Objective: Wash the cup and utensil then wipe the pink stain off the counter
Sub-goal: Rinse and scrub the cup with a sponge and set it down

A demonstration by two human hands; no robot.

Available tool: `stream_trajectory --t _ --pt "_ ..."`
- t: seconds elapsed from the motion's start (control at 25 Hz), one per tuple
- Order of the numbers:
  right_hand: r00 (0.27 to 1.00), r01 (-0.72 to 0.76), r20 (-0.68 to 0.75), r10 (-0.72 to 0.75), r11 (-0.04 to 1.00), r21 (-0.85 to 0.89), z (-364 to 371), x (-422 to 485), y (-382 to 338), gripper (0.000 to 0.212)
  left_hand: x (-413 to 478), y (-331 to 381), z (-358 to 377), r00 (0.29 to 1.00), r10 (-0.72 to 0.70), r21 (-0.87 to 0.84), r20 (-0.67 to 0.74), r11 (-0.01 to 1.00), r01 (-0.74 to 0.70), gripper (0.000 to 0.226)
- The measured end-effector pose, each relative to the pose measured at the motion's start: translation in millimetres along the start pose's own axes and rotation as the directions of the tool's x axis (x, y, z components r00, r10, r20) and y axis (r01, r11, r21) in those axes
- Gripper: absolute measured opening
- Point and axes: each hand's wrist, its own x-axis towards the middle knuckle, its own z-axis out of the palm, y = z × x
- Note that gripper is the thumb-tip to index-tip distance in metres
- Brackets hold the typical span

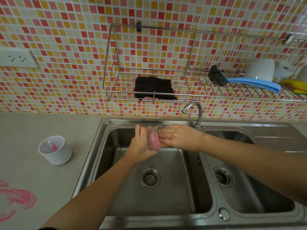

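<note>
I see my left hand [141, 145] wrapped around a clear, pink-tinted plastic cup [153, 140], held over the left basin of the steel double sink [206, 163]. My right hand [180, 137] has its fingers [163, 136] pressed together on a yellow sponge [163, 144] against the cup. A smeared pink stain [18, 199] lies on the grey table [49, 180], near a white round container [55, 150].

Open grey counter [49, 188] surrounds a white cylindrical container [54, 151]; a curved chrome faucet [196, 113] and wall-mounted steel wire rack [149, 95] crowd space above the stainless double sink [206, 163].
</note>
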Motion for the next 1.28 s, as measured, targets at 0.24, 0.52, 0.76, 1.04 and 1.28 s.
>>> stream_trajectory --t 0.24,0.52,0.76,1.04,1.28 --pt "0.997 0.071 0.002 -0.071 0.997 -0.025 -2 -4 1 0.03 -3 -3 5 0.995 0.046 -0.051 -0.09 0.997 -0.051 0.086" --pt "0.991 0.106 -0.07 -0.112 0.99 -0.09 -2 -2 6 0.032 5 -15 -3 0.995 0.054 -0.057 0.083 0.997 -0.049 0.092" --pt "0.999 -0.039 0.007 0.038 0.997 0.069 7 -6 -4 0.052 0 -20 8 0.981 0.183 0.156 -0.062 0.973 -0.171 0.084" --pt "0.995 -0.094 0.018 0.094 0.994 0.051 9 -14 -16 0.05 1 -15 16 0.933 0.327 0.183 -0.147 0.936 -0.3 0.087" --pt "0.986 -0.155 0.075 0.151 0.986 0.053 7 -14 -18 0.05 1 -7 19 0.936 0.301 0.134 -0.182 0.951 -0.28 0.086"
